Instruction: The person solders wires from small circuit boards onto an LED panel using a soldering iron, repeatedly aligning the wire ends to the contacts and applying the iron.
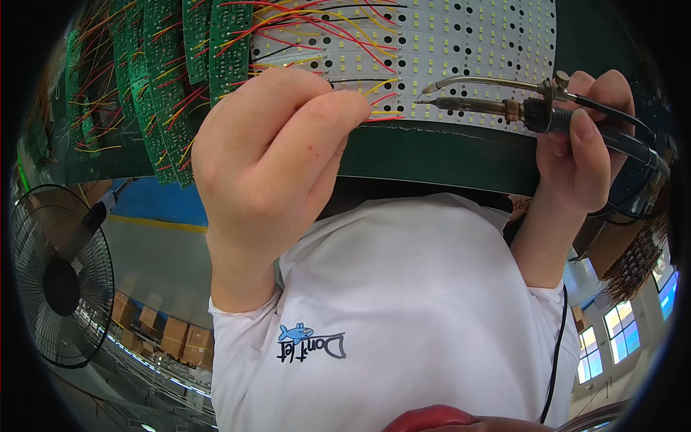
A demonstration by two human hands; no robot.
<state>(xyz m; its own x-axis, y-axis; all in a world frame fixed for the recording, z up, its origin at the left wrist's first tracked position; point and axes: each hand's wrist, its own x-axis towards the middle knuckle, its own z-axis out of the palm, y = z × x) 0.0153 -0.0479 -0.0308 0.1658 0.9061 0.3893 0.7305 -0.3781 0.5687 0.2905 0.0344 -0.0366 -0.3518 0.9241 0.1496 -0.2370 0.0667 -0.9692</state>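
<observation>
My left hand (pixel 263 155) is closed in a pinch at the lower edge of a white LED panel (pixel 435 61). Red, yellow and black wires (pixel 383 88) come out from beside its fingertips, and their bare ends point right over the panel; the exact grip is hidden behind the fingers. In my right hand (pixel 579 158) is a soldering iron (pixel 475 106), held level with its tip pointing left, a short way from the wire ends. A thin metal solder-feed tube (pixel 479 83) is clamped along the iron and curves down toward its tip.
Several green circuit boards (pixel 162 79) with coloured wires lie at the left, overlapping the panel's side. The dark green worktop (pixel 432 153) ends close to my body. A black cable (pixel 626 140) trails right from the iron. A fan (pixel 61 288) stands at lower left.
</observation>
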